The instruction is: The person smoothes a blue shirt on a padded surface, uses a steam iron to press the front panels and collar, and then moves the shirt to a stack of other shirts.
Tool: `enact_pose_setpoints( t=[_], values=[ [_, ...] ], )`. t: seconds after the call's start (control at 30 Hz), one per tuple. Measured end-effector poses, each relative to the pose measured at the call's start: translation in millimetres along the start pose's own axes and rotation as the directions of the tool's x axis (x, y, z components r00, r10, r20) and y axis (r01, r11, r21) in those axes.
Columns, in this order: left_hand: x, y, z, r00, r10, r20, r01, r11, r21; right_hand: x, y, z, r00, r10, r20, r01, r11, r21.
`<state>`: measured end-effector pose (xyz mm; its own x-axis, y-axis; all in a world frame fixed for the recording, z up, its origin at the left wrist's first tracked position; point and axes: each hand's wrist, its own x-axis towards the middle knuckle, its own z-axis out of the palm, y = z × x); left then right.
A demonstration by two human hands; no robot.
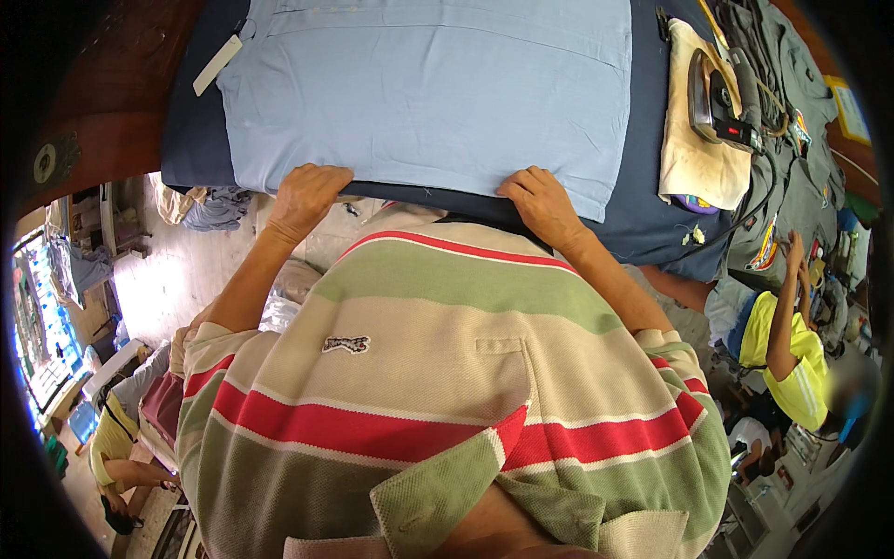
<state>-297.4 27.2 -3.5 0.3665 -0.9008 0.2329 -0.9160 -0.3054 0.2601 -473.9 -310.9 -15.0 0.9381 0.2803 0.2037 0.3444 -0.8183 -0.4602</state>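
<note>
A light blue garment [428, 102] lies spread over a table covered in dark navy cloth [643, 177], its near edge along the table's front. My left hand [309, 197] grips that near edge at the left, fingers curled over the fabric. Farther right along the same edge, my right hand [548, 207] has its fingers closed on the garment too. A few soft creases show in the fabric. Off to the right of my right hand, a clothes iron [710, 102] rests on a folded beige cloth [680, 154].
A white tag [217, 65] lies at the garment's upper left. Grey garments [792, 112] are heaped beyond the iron, whose dark cord hangs near them. At the right stands a co-worker in a yellow shirt [801, 373]; another person [121, 456] is at lower left. Clothes [219, 210] lie below the table.
</note>
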Motion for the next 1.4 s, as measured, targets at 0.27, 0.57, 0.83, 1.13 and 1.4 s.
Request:
enact_pose_setpoints(
  t=[0.27, 0.57, 0.83, 1.13, 1.4],
  values=[
    [12.9, 26.7, 0.0, 0.985, -0.16, -0.063, 0.165, 0.982, 0.091, -7.0, -2.4, -21.9, 0.991, 0.089, -0.096, -0.085, 0.995, 0.049],
    [69.2, 40.6, 61.4, 0.875, -0.484, -0.015, 0.48, 0.862, 0.164, -43.6, 54.2, -10.8, 0.637, 0.695, -0.335, -0.762, 0.498, -0.414],
    [71.0, 41.9, 56.9, 0.835, -0.546, 0.062, 0.519, 0.821, 0.239, -39.0, 58.4, -28.2, 0.532, 0.769, -0.355, -0.845, 0.454, -0.283],
    [75.2, 42.2, 59.4, 0.834, -0.549, 0.058, 0.52, 0.817, 0.249, 16.5, 127.7, -37.6, 0.607, 0.695, -0.385, -0.792, 0.492, -0.362],
    [69.8, 43.2, 54.1, 0.833, -0.552, 0.038, 0.527, 0.813, 0.248, -12.2, 233.3, -237.7, 0.482, 0.554, -0.679, -0.861, 0.157, -0.483]
  ],
)
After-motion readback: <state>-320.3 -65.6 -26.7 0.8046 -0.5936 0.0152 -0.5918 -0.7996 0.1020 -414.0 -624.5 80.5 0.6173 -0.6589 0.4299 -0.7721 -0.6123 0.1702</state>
